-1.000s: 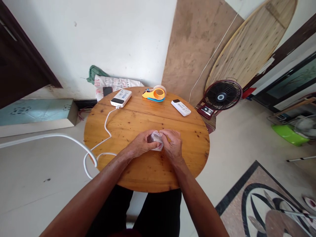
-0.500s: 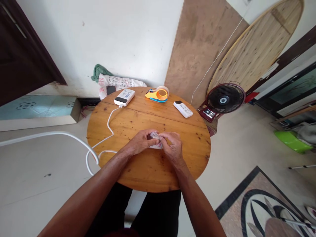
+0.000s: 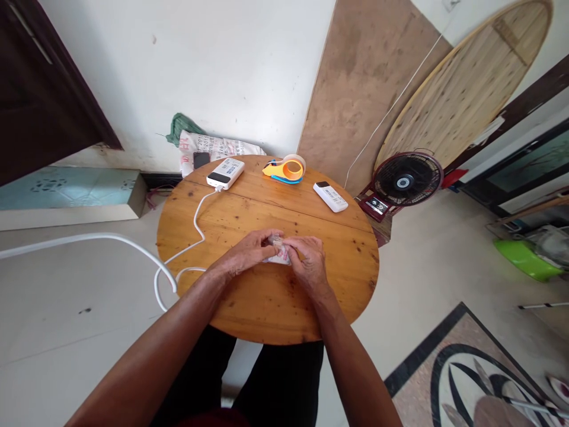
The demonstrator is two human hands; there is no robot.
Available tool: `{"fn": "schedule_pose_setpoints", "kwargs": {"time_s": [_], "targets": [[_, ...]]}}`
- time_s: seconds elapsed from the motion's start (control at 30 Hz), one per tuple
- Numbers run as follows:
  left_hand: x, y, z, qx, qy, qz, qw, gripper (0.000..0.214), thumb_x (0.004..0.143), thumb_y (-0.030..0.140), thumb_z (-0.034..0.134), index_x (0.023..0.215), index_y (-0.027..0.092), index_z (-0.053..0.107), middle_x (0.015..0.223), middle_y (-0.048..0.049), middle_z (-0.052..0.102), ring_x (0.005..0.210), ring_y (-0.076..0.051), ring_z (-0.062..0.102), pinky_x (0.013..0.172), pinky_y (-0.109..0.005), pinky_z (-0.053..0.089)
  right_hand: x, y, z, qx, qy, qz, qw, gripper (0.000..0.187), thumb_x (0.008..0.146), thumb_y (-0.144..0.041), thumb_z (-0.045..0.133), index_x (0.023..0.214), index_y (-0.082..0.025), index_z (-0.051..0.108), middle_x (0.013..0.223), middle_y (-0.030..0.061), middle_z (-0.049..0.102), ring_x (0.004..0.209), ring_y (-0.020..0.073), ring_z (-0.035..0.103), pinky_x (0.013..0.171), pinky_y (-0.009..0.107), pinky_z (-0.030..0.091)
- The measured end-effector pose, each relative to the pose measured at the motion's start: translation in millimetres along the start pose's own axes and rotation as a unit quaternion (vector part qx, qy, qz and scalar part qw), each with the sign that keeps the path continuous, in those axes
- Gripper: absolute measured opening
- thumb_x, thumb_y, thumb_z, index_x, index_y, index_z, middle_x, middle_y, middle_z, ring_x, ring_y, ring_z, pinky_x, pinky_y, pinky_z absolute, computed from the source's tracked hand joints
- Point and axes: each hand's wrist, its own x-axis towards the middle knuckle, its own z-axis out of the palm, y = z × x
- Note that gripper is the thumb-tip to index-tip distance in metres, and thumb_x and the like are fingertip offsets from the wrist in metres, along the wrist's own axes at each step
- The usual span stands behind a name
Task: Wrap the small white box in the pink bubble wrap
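A small packet in clear plastic [image 3: 280,255], whitish with pinkish-red marks, is held just above or on the round wooden table [image 3: 249,314]; its exact kind I cannot make out. My left hand [image 3: 253,252] is closed on its left side, thumb on top. Fingers of my right hand [image 3: 307,261] pinch its right edge. Parts of the packet are hidden by both hands.
On the table's far side are a white power bank [image 3: 226,172] with a white cable [image 3: 198,220], an orange-and-blue tape dispenser [image 3: 287,170] and a second white power bank [image 3: 330,197]. A fan [image 3: 406,179] stands beyond the right edge.
The packet has turned between my hands, so more of its red-marked face shows. My fingers have shifted slightly on it; both hands still hold it.
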Motion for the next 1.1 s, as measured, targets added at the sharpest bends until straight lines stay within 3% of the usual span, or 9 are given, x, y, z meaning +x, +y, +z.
{"fn": "schedule_pose_setpoints", "kwargs": {"time_s": [0.23, 0.5, 0.7, 1.1], "targets": [[1.4, -0.4, -0.9, -0.058, 0.016, -0.005, 0.998, 0.053, 0.066, 0.036, 0.069, 0.114, 0.015, 0.060, 0.101, -0.0051, 0.067, 0.091, -0.020, 0.061, 0.084, -0.034, 0.045, -2.5, 3.2, 3.6, -0.018, 0.008, -0.010, 1.000, 0.020, 0.089, -0.019, 0.051, 0.099, -0.026, 0.068, 0.104, 0.0039, 0.071, 0.097, 0.0172, 0.064, 0.091, 0.035, 0.035], [3.6, -4.8, -3.4, -0.059, 0.007, 0.012, 0.998, 0.044, 0.070, 0.035, 0.068, 0.110, 0.016, 0.062, 0.097, -0.0032, 0.067, 0.088, -0.018, 0.060, 0.082, -0.031, 0.045, -2.3, 1.4, 1.8, -0.047, 0.004, -0.049, 0.998, 0.018, 0.089, -0.019, 0.052, 0.096, -0.024, 0.067, 0.107, 0.0051, 0.070, 0.098, 0.0170, 0.064, 0.092, 0.036, 0.036], [4.0, -4.0, -3.3, -0.051, 0.007, 0.003, 0.999, 0.042, 0.073, 0.033, 0.064, 0.111, 0.015, 0.061, 0.096, -0.0021, 0.066, 0.084, -0.016, 0.059, 0.080, -0.029, 0.043, -2.3, -0.8, 0.8, -0.042, -0.018, -0.036, 0.998, 0.014, 0.087, -0.024, 0.055, 0.095, -0.024, 0.067, 0.111, 0.0058, 0.068, 0.100, 0.0188, 0.062, 0.094, 0.037, 0.036], [6.1, -9.3, -2.6, -0.058, 0.014, -0.003, 0.998, 0.047, 0.071, 0.034, 0.065, 0.113, 0.014, 0.059, 0.096, -0.0025, 0.066, 0.083, -0.017, 0.059, 0.078, -0.030, 0.044, -1.9, -4.0, -1.7, -0.024, -0.006, -0.031, 0.999, 0.013, 0.085, -0.024, 0.056, 0.085, -0.023, 0.069, 0.109, 0.0052, 0.068, 0.096, 0.0188, 0.062, 0.089, 0.035, 0.041]]}}
